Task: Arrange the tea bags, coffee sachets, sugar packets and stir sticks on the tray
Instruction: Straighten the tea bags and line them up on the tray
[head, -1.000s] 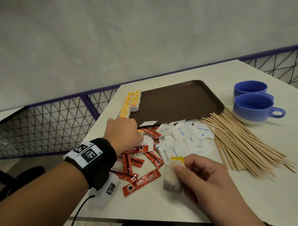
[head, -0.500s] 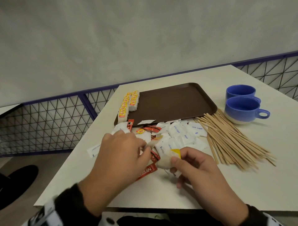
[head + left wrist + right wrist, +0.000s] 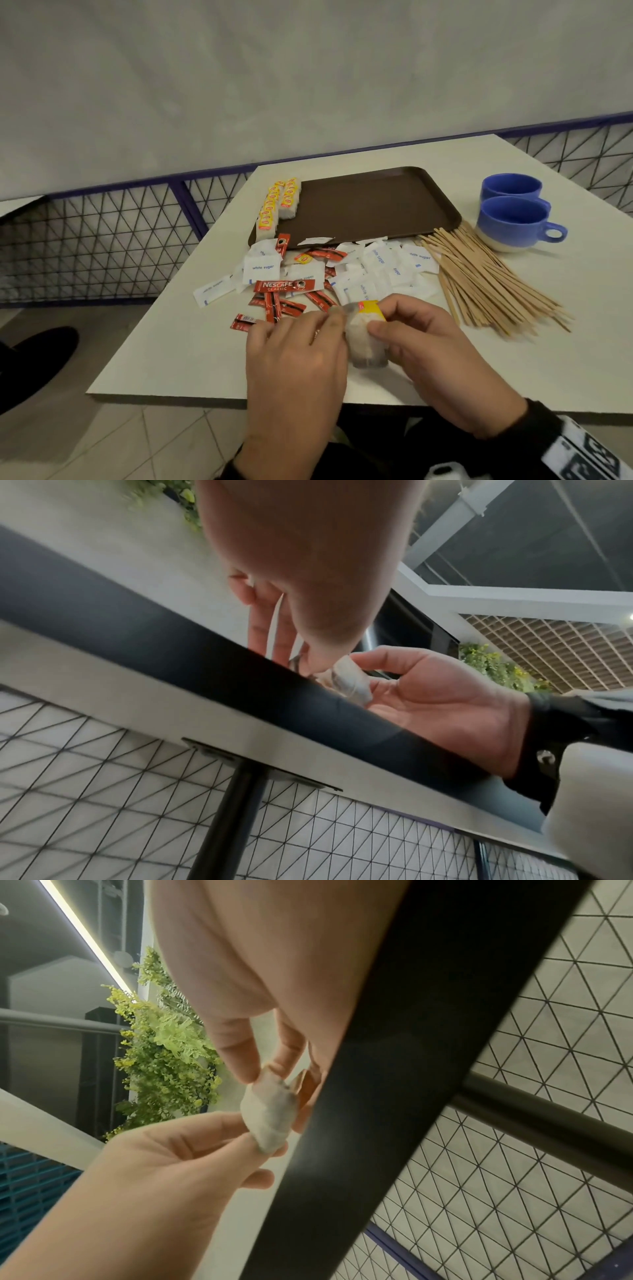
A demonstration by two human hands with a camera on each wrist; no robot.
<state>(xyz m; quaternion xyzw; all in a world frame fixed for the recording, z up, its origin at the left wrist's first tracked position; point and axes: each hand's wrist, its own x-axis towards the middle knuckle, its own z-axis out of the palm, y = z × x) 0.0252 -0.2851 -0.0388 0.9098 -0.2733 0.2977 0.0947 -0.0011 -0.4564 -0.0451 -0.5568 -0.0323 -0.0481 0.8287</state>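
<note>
Above the table's front edge both hands hold one pale tea bag [image 3: 364,339] with a yellow tag. My left hand [image 3: 337,318] pinches its left side; my right hand [image 3: 373,325] pinches the tag end. The right wrist view shows the tea bag [image 3: 270,1112] between the right fingertips [image 3: 240,1066] and the left hand [image 3: 246,1139]. The brown tray [image 3: 370,205] lies at the back, with two rows of yellow-tagged tea bags [image 3: 279,205] along its left edge. Red coffee sachets [image 3: 284,286], white sugar packets [image 3: 380,267] and wooden stir sticks [image 3: 486,277] lie loose in front of it.
Two blue cups [image 3: 513,219] stand right of the tray, behind the stir sticks. A mesh railing [image 3: 102,246] runs behind and left of the white table [image 3: 191,359]. A dark shoe [image 3: 34,363] shows on the floor at left.
My left hand has come back from the pile beside the tray to the front edge and now pinches the tea bag that my right hand was holding alone.
</note>
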